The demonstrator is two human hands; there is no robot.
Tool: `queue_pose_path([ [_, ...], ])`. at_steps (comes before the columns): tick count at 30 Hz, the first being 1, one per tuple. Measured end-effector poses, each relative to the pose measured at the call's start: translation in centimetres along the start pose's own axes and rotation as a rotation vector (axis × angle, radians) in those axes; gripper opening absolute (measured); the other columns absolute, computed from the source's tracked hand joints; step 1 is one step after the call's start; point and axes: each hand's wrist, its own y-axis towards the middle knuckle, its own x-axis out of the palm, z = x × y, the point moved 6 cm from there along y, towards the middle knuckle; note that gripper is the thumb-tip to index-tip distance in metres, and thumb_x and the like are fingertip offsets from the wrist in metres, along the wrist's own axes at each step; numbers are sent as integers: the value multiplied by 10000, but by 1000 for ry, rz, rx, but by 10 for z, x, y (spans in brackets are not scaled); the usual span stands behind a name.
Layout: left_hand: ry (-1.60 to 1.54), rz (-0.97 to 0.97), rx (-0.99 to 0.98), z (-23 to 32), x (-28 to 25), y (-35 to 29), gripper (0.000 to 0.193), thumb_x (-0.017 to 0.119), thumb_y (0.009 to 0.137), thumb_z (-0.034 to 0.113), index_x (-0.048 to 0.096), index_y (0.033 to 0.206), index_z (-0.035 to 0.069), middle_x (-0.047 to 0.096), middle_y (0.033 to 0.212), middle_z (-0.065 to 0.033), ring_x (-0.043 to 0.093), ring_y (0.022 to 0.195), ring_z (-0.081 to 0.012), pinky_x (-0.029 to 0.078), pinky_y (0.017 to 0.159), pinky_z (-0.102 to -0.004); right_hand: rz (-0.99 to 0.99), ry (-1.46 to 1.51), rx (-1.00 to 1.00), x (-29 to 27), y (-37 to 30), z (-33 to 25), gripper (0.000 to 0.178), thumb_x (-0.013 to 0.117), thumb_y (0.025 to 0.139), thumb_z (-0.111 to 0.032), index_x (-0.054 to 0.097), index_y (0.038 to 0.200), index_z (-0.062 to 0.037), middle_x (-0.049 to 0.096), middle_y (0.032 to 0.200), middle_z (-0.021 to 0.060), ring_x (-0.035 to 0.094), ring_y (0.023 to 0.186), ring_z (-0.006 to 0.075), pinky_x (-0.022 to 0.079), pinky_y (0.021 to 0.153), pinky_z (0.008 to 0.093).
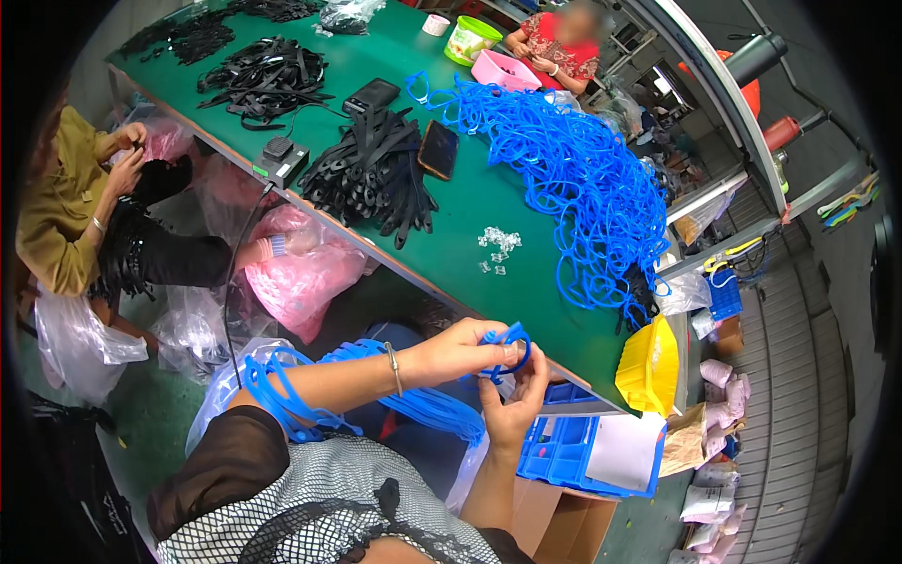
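In front of my body both hands come together on a blue rubber strap (507, 346), bent into a small loop. My left hand (465, 350) pinches it between thumb and fingers. My right hand (520, 399) grips the loop from the other side, its fingertips partly hidden. More long blue straps (427, 412) lie in a bundle across my lap, and others hang over my left forearm. On the green table (451, 254) beyond my hands sit several small clear plastic pieces (500, 241). A large tangled heap of blue straps (583, 179) spreads to their right.
Black straps (376, 174) lie piled beside a phone (438, 150). A yellow bin (648, 367) stands at the table's right corner, above a blue crate (564, 442). Two other people sit at the table: one at left (66, 207), one at the far side (559, 47).
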Motion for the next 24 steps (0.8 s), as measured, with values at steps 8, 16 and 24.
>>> queue_pose_path([
  [8,-185,112,-158,-11,-13,-11,370,423,950,428,552,972,83,367,685,62,293,576,-37,241,492,-197,3,-77,17,-9,5,-4,728,727,603,-8,423,1264,5,459,1131,96,514,990,199,437,890,329],
  [16,-13,134,-77,-12,-20,-20,242,515,930,299,564,852,75,415,666,71,349,586,-22,274,504,-189,-6,32,27,-16,2,-6,732,714,613,-53,409,1275,20,462,1117,94,509,989,200,409,908,332],
  [24,-117,185,-58,-14,-29,-22,207,546,914,265,574,824,81,417,630,85,344,555,-8,251,475,-183,-88,181,24,-13,5,-2,772,741,637,-169,383,1281,60,442,1181,123,487,1063,227,358,975,359],
])
